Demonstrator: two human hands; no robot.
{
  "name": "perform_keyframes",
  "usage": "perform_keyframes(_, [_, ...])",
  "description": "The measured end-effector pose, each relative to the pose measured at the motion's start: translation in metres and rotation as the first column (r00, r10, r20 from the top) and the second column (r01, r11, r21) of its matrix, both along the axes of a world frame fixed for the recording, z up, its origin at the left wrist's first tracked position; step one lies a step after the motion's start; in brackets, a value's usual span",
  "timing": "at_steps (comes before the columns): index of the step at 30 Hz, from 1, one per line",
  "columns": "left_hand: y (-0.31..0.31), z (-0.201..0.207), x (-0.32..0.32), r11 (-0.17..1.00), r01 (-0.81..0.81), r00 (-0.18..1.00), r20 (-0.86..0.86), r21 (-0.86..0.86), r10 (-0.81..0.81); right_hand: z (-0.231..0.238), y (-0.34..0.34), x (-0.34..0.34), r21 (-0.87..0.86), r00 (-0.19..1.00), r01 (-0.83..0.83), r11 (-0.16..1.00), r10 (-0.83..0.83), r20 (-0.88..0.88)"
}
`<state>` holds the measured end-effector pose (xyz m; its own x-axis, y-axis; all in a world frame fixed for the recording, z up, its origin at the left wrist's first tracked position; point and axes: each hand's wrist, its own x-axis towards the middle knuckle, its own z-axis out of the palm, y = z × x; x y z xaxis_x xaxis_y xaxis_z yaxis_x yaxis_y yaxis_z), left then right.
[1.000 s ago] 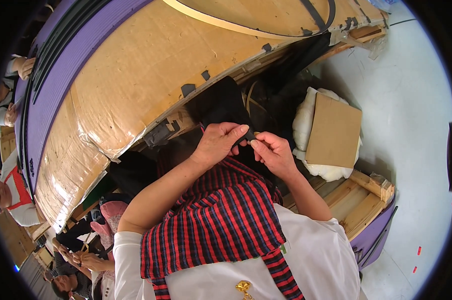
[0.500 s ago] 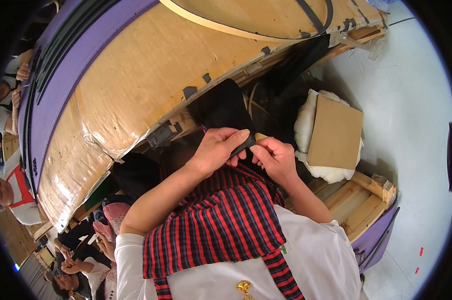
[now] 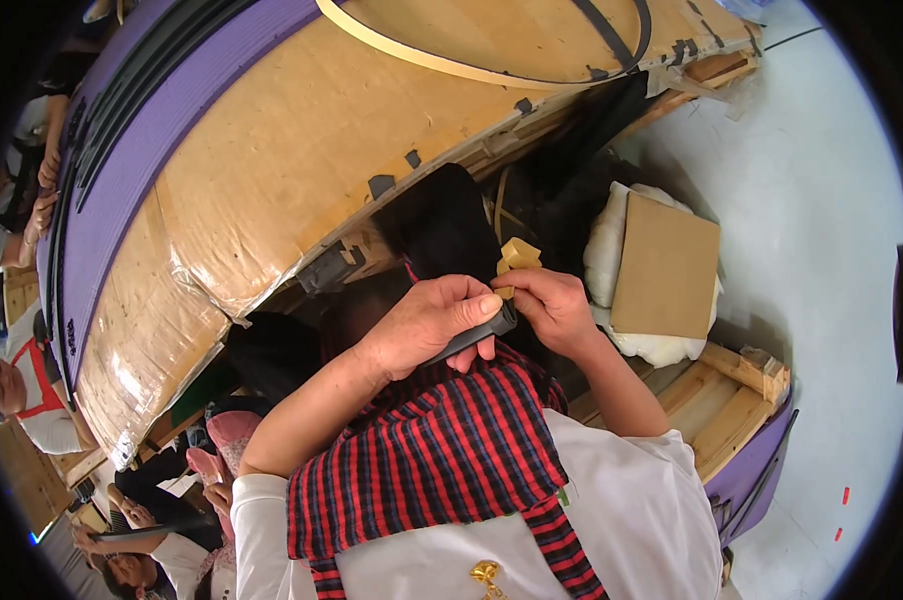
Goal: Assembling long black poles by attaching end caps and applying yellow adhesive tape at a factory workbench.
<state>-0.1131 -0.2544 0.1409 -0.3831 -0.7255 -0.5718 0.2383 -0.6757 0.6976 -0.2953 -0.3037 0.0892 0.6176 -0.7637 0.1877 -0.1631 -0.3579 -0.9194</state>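
Above my lap, over a red-and-black striped apron [image 3: 431, 450], both hands work close together. My left hand [image 3: 416, 322] is closed around a black flat strip [image 3: 471, 338], thumb on top and fingers beneath; the strip's end points toward my right hand. My right hand [image 3: 553, 308] pinches a thin yellowish tape-like strip [image 3: 517, 256] at the end of the black strip. The yellowish strip stands up in a crumpled fold above my right fingers. Whether it is still stuck to the black strip is hidden by my fingertips.
A film-wrapped table [image 3: 291, 170] stretches ahead, bearing a looped yellow-and-black strip [image 3: 421, 62]. Dark strips [image 3: 121, 125] lie on a purple sheet [image 3: 186, 95]. Cardboard [image 3: 668, 265] rests on a white bundle at right, near a wooden frame [image 3: 716, 410]. Other people sit at left.
My hands have come slightly lower and nearer to me. More of the yellowish strip now sticks up above my right fingers, and more of the black strip shows.
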Motion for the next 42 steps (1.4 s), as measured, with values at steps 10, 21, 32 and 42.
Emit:
perform_keyframes(10, [0.01, -0.02, -0.012, 0.998, 0.067, 0.997, 0.046, -0.018, -0.066, -0.001, 0.007, -0.005, 0.046, 0.998, -0.061, 0.997, 0.062, -0.011])
perform_keyframes(21, [0.017, -0.026, -0.02, 0.993, -0.087, 0.995, 0.036, -0.083, 0.09, -0.004, 0.014, -0.005, 0.116, 0.999, 0.043, 0.992, -0.043, -0.005])
perform_keyframes(32, [0.023, -0.027, -0.026, 0.954, -0.195, 0.978, 0.035, -0.226, 0.208, -0.001, 0.017, -0.006, 0.179, 0.997, 0.065, 0.982, -0.058, -0.046])
perform_keyframes(42, [0.028, -0.025, -0.025, 0.939, -0.127, 0.984, 0.079, -0.318, 0.16, -0.009, 0.019, -0.006, 0.238, 0.998, 0.058, 0.969, -0.063, 0.013])
